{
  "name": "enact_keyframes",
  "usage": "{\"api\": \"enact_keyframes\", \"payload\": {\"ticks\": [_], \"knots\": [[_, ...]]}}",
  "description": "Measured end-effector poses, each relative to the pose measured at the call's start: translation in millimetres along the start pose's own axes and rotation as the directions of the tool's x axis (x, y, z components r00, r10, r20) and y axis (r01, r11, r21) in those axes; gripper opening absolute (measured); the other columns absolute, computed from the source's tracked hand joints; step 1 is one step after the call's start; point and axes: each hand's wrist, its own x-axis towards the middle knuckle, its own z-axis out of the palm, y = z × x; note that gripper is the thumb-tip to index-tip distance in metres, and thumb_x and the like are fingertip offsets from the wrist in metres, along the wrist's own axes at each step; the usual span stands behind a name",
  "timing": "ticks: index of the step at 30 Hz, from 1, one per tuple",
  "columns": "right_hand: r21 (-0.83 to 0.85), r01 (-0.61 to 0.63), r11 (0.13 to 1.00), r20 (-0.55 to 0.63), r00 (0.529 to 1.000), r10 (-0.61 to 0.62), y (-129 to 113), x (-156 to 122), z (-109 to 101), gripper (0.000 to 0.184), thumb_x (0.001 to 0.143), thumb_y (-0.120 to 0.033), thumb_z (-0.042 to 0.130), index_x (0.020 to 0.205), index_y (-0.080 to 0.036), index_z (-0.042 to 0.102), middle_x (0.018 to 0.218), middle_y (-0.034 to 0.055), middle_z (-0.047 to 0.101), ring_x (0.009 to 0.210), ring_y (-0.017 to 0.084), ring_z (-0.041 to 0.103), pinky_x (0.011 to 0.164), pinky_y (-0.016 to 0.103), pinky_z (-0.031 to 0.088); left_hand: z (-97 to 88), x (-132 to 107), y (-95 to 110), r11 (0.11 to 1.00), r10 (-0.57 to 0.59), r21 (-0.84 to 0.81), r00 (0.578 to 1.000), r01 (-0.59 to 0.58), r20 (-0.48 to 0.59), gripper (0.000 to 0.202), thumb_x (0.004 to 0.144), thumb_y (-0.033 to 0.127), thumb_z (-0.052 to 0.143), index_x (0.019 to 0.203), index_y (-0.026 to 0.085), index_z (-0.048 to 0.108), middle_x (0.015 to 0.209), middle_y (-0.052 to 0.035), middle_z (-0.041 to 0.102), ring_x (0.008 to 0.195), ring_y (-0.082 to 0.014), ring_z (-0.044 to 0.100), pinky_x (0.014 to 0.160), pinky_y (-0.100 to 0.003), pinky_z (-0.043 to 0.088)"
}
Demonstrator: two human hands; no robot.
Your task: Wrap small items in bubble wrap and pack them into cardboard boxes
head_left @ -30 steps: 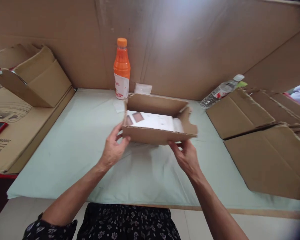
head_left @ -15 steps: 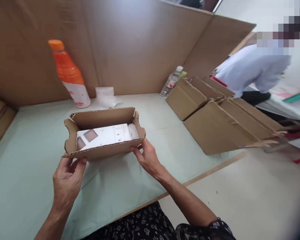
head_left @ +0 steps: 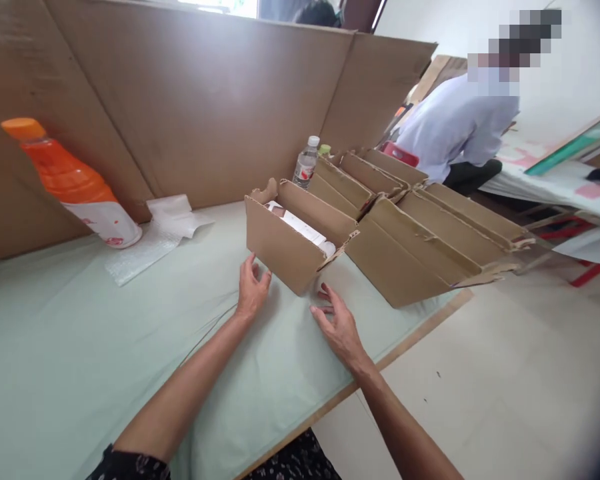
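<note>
Box [head_left: 280,250] sits just beyond left hand [head_left: 253,290] and right hand [head_left: 336,325] — fingers open, empty.

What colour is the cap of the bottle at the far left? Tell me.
Orange; the cap on the bottle shows best in the head view.

Left hand [head_left: 251,293] and right hand [head_left: 337,327]: forearms bare. Lower left: short sleeve [head_left: 130,465], black with small pale flowers. Bottom centre: garment [head_left: 300,460], same print.

table [head_left: 414,335] | cloth [head_left: 80,347] | carton [head_left: 280,250] | folded cartons [head_left: 405,267] | orange bottle [head_left: 75,190] | water bottle [head_left: 306,163]
</note>
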Motion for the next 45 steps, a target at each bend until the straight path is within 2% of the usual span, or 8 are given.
{"api": "enact_keyframes", "payload": {"ticks": [6,12,15,25,31,37,42,45], "knots": [[-0.030,0.156,0.987,-0.006,0.988,-0.156,22,55,-9,0.066,0.089,-0.039,0.058,0.150,-0.017,0.046,0.146,0.0188,0.056,0.120,0.030,0.064,0.077,0.040,0.061,34.7,22,-16,0.995,0.084,0.027,0.978,-0.091,0.191,0.079,0.076,0.020,0.068,0.151,0.020,0.042,0.151,-0.0163,0.050,0.137,-0.0305,0.052,0.113,-0.046,0.046],[-0.040,0.032,0.999,-0.075,0.997,-0.035,43,125,-15,0.064,0.081,-0.034,0.061,0.142,-0.016,0.056,0.127,0.0159,0.070,0.088,0.026,0.070,0.084,0.046,0.058,73.6,113,-3,0.980,0.110,0.118,0.931,-0.160,0.348,0.075,0.071,0.013,0.058,0.145,0.017,0.052,0.144,-0.0129,0.060,0.133,-0.0298,0.056,0.114,-0.047,0.046],[-0.008,-0.006,1.000,-0.118,0.993,0.005,54,138,-14,0.058,0.083,-0.033,0.057,0.139,-0.016,0.058,0.127,0.0148,0.071,0.084,0.024,0.070,0.087,0.046,0.058,86.0,133,-1,0.959,0.130,0.172,0.890,-0.225,0.437,0.070,0.069,0.012,0.053,0.138,0.016,0.059,0.133,-0.0110,0.069,0.125,-0.0282,0.062,0.113,-0.046,0.047],[0.118,-0.024,0.993,-0.070,0.997,0.033,76,155,-17,0.084,0.078,-0.038,0.065,0.156,-0.020,0.040,0.147,0.0168,0.058,0.065,0.018,0.068,0.075,0.042,0.061,85.3,79,-17,0.798,0.176,0.407,0.817,-0.445,0.549,0.077,0.075,0.030,0.064,0.149,0.012,0.048,0.147,-0.0190,0.057,0.143,-0.0384,0.044,0.123,-0.058,0.029],[0.076,0.007,0.997,-0.152,0.988,0.004,68,146,-12,0.057,0.083,-0.038,0.057,0.133,-0.012,0.061,0.126,0.0180,0.072,0.078,0.021,0.071,0.080,0.040,0.061,86.9,74,-3,0.721,0.183,0.454,0.775,-0.524,0.605,0.073,0.075,0.024,0.063,0.146,0.010,0.051,0.149,-0.0227,0.055,0.147,-0.0406,0.041,0.123,-0.058,0.025],[-0.241,0.248,0.938,-0.059,0.961,-0.270,65,119,-8,0.043,0.086,-0.043,0.051,0.108,-0.014,0.074,0.116,0.0183,0.075,0.109,0.033,0.067,0.102,0.055,0.051,30.8,0,2,0.618,0.192,0.522,0.757,-0.588,0.625,0.042,0.085,0.030,0.063,0.125,0.017,0.067,0.150,-0.0165,0.056,0.145,-0.0335,0.046,0.123,-0.051,0.028],[-0.597,0.384,0.704,0.062,0.897,-0.437,54,103,15,0.055,0.097,-0.048,0.037,0.126,-0.017,0.072,0.135,0.0200,0.067,0.117,0.044,0.063,0.091,0.064,0.050,-62.0,-91,10,0.400,0.221,0.507,0.617,-0.764,0.756,0.042,0.097,0.039,0.052,0.131,0.015,0.062,0.151,-0.0161,0.055,0.145,-0.0303,0.044,0.122,-0.046,0.031],[-0.646,0.459,0.610,0.165,0.864,-0.476,34,77,34,0.061,0.099,-0.050,0.032,0.137,-0.015,0.064,0.140,0.0225,0.063,0.114,0.046,0.065,0.077,0.061,0.052,-136.8,-119,10,0.444,0.245,0.470,0.608,-0.763,0.755,0.037,0.095,0.038,0.057,0.126,0.020,0.066,0.148,-0.0100,0.060,0.144,-0.0262,0.049,0.123,-0.041,0.034]]}}
